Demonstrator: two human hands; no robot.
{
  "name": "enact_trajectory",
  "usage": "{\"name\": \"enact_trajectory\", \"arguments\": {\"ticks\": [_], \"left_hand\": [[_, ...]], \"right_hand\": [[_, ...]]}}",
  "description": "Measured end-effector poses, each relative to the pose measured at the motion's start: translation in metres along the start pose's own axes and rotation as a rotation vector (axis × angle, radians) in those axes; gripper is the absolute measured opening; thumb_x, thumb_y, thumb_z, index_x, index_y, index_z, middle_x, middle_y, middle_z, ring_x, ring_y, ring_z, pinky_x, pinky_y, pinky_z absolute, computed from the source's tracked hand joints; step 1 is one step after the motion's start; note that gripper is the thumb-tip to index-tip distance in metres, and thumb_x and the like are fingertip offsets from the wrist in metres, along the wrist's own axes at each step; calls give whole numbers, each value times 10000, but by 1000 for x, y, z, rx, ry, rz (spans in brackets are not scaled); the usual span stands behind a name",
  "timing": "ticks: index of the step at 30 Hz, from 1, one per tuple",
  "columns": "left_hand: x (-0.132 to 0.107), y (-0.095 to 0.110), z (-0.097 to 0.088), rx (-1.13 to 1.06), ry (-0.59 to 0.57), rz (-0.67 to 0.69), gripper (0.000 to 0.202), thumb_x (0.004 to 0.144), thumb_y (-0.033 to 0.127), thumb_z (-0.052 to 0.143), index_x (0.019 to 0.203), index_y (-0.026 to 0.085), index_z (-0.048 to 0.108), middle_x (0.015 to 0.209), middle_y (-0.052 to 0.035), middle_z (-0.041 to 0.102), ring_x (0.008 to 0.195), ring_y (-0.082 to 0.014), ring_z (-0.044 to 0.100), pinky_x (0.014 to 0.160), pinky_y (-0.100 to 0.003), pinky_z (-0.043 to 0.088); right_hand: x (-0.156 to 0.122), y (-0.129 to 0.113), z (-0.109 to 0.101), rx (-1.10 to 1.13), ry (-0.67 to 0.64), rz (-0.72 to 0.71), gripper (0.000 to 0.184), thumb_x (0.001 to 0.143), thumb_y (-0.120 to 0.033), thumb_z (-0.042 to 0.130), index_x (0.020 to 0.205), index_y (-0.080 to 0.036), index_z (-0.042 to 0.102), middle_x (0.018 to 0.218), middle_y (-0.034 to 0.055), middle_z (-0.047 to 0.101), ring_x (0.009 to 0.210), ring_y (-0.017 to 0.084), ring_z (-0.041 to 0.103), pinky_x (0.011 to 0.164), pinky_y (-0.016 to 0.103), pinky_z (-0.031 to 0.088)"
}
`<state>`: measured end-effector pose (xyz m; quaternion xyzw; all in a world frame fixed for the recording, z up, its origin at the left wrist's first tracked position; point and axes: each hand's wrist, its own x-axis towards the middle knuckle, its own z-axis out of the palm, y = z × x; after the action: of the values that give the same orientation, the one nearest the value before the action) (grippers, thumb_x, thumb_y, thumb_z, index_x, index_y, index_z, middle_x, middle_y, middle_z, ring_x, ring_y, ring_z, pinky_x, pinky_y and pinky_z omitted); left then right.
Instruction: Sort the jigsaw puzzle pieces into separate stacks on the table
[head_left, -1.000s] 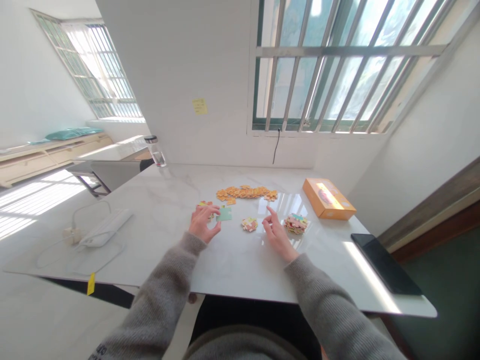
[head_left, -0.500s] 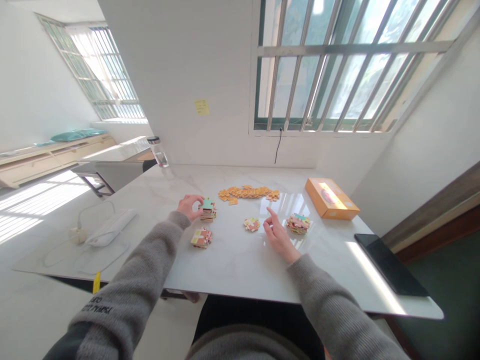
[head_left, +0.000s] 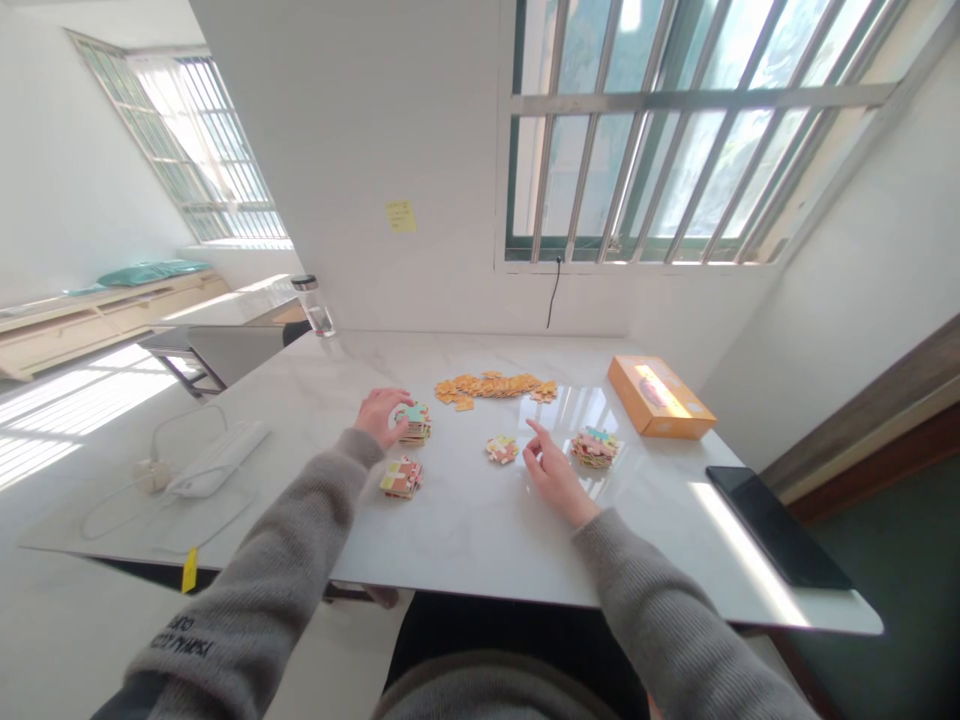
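left hand (head_left: 382,416): curled against teal-topped jigsaw stack (head_left: 414,424), grip cannot be told | right hand (head_left: 553,476): released, empty, between small multicoloured jigsaw pile (head_left: 502,449) and wider jigsaw stack (head_left: 595,449) | white marble table front edge (head_left: 465,588): beneath both forearms

Bare left hand (head_left: 381,417) reaching far, fingers curled downward; bare right hand (head_left: 553,474) nearer, index finger extended; grey knit sleeves (head_left: 255,570) covering both forearms.

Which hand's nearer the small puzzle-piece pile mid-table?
Right. The right hand is just right of the small puzzle-piece pile, not touching it; the left hand is farther off to its left, at a puzzle-piece stack.
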<state>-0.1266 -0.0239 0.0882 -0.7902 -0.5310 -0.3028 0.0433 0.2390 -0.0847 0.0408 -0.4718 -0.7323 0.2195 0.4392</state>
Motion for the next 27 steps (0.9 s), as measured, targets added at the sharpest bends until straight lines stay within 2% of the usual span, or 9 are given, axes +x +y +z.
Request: {"name": "enact_trajectory", "arguments": {"ticks": [2,6,9,12,15,18,23,27], "left_hand": [[1,24,-2,23,19,36,237,795,241,539,997,213,661,1151,-74,688,1118,-288,552,1002,-460,408],[-2,82,6,103,-70,148,206,840,229,553,1017,239,660,1039,-53,710,1040,-276,583,927,-444,408],[-8,117,28,106,-129,198,155,865,266,583,1001,249,656,1005,-53,710,1005,-270,588,897,-434,407],[-13,140,55,88,-174,146,172,858,335,633,997,236,651,1013,-68,693,992,-280,586,849,-432,417],[-14,151,78,78,-187,80,206,861,386,643,996,230,646,1035,-81,671,1015,-283,575,832,-422,424],[-12,156,91,77,-206,47,237,866,419,642,1006,228,642,1047,-81,660,1026,-280,572,831,-417,429],[-10,158,96,54,-241,37,182,890,384,616,973,226,650,1032,-79,655,1027,-272,579,832,-414,434],[-11,157,97,29,-197,21,146,866,347,635,955,232,647,1006,-72,655,1019,-266,579,837,-407,439]], "right_hand": [[0,3,1,-26,-14,-23,466,936,-262,432,1393,-181,466,888,50,611,811,196,587,829,379,516],[0,6,2,-65,-59,-46,375,930,-205,400,1263,-189,572,943,72,609,889,209,580,869,397,502],[0,6,1,-72,-69,-39,376,935,-188,384,1264,-197,565,955,73,605,912,213,573,870,397,496],[0,5,1,-72,-72,-41,374,930,-188,396,1263,-191,564,941,69,604,909,213,574,884,399,488],[0,5,2,-57,-78,-42,382,918,-182,410,1271,-173,556,951,75,607,909,212,578,897,395,484],[0,6,2,-46,-84,-43,395,909,-173,418,1284,-155,542,967,83,610,919,213,576,905,399,482],[1,6,1,-45,-86,-48,397,904,-172,432,1288,-162,534,962,77,614,911,209,579,901,397,481],[1,5,1,-40,-84,-45,404,896,-163,446,1290,-177,534,955,71,616,894,204,580,856,379,493]]}}
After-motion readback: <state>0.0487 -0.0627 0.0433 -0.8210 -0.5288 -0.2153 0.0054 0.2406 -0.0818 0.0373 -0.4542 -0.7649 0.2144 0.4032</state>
